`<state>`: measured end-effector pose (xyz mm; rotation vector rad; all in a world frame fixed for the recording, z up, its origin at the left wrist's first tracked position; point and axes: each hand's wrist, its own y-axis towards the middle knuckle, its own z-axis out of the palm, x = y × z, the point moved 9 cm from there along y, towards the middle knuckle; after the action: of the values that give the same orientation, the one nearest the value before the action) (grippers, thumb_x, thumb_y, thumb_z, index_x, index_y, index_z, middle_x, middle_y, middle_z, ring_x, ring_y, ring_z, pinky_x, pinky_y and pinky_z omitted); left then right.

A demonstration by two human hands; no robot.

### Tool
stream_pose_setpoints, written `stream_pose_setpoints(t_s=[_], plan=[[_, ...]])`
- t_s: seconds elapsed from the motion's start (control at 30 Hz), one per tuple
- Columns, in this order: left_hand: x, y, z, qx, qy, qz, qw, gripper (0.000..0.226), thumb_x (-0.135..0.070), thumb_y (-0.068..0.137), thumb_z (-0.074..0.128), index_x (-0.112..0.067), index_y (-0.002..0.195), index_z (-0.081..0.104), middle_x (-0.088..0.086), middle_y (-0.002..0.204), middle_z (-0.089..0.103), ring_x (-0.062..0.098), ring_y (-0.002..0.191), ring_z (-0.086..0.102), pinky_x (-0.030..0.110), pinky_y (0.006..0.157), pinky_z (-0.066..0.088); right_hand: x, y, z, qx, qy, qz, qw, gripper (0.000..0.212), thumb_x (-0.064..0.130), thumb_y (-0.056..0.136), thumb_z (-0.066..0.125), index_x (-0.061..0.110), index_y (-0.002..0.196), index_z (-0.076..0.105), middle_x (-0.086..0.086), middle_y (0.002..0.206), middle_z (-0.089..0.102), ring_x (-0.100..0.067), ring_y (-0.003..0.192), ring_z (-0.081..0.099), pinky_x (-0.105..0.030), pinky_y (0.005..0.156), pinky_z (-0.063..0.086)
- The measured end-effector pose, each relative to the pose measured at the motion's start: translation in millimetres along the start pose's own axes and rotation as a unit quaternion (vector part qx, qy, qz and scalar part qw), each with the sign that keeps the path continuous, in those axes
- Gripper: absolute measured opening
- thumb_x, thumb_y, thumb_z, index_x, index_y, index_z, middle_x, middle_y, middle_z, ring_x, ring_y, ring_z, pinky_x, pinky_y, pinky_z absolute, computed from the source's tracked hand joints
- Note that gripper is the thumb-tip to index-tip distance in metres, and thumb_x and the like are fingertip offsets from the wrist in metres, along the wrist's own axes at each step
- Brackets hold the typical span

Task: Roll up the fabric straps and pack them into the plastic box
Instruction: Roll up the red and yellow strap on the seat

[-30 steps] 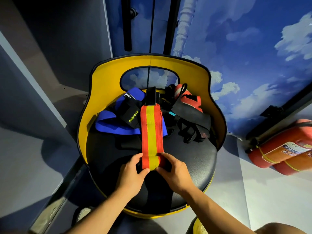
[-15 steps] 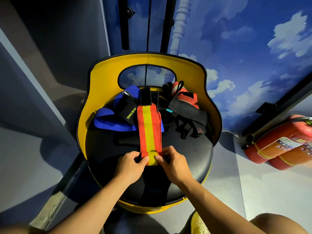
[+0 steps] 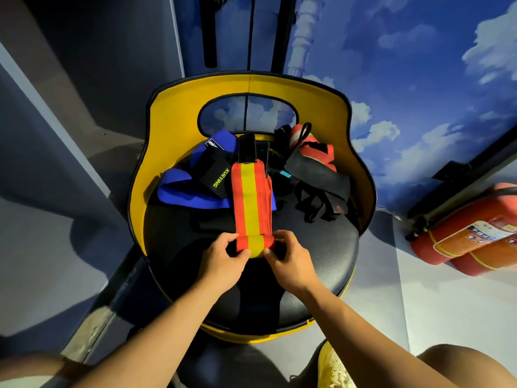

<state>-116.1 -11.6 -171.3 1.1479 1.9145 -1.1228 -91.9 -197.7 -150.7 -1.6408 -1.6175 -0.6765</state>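
The thumb and fingers of the left hand (image 3: 221, 259) curl round the left end of a small roll at the near end of one red-and-yellow strap (image 3: 251, 203); the right hand (image 3: 288, 260) pinches the right end of the same roll in the same way, so both hands hold it between them. The roll sits near the middle of the black seat (image 3: 321, 264) of a yellow-backed chair (image 3: 173, 107). From the roll the unrolled length of the strap runs flat toward the back edge of the seat, ending in a black tab.

Behind it, along the back edge, lies a heap of other straps. One blue strap (image 3: 179, 191) with a black patch printed in green letters lies toward the back left. One red strap (image 3: 313, 148) with a black loop lies toward the back right, with black straps (image 3: 319, 186) tangled beside it; how many black ones there are cannot be told.

Two red fire extinguishers (image 3: 470, 233) lie side by side on the floor to the right of the chair. One yellow shoe (image 3: 333, 368) shows at the bottom.
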Motion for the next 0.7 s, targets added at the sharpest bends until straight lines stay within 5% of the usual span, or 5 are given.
stream_pose_setpoints(t_s=[0.27,0.37,0.5,0.7], plan=[[20.5,-4.5,0.1,0.048,-0.058,-0.038,0.996,0.036,-0.022,0.080,0.080,-0.038,0.108,0.063,-0.004,0.130,0.061,0.014,0.128,0.052,0.038,0.107,0.044,-14.3,-15.1,3.1,0.038,0.061,0.070,0.995,0.033,0.027,0.083,0.080,0.020,0.107,0.059,0.007,0.099,0.071,-0.011,0.093,0.067,-0.028,0.086,0.055],[21.7,-4.3,-2.1,0.055,-0.023,-0.029,0.998,0.032,-0.031,0.083,0.078,-0.035,0.112,0.065,-0.008,0.120,0.061,0.011,0.118,0.055,0.033,0.099,0.046,-19.7,-13.9,2.1,0.051,0.045,0.082,0.994,0.031,0.032,0.084,0.078,0.022,0.108,0.061,0.007,0.100,0.071,-0.011,0.093,0.067,-0.029,0.087,0.055],[8.5,-0.3,-7.3,0.014,0.066,-0.017,0.998,0.033,-0.049,0.087,0.069,-0.028,0.112,0.068,-0.007,0.108,0.065,0.014,0.100,0.064,0.034,0.086,0.052,-8.3,-1.5,-3.3,0.028,-0.038,0.029,0.998,0.032,0.043,0.091,0.068,0.019,0.112,0.066,0.002,0.105,0.068,-0.014,0.097,0.064,-0.028,0.087,0.051],[-8.4,9.0,-10.6,-0.085,0.037,-0.018,0.996,0.035,-0.044,0.091,0.067,-0.018,0.114,0.070,0.002,0.115,0.070,0.025,0.108,0.064,0.037,0.093,0.053,-0.2,15.7,0.0,-0.046,-0.016,0.026,0.998,0.028,0.049,0.091,0.067,0.023,0.101,0.061,0.003,0.097,0.070,-0.017,0.092,0.065,-0.037,0.081,0.053]])
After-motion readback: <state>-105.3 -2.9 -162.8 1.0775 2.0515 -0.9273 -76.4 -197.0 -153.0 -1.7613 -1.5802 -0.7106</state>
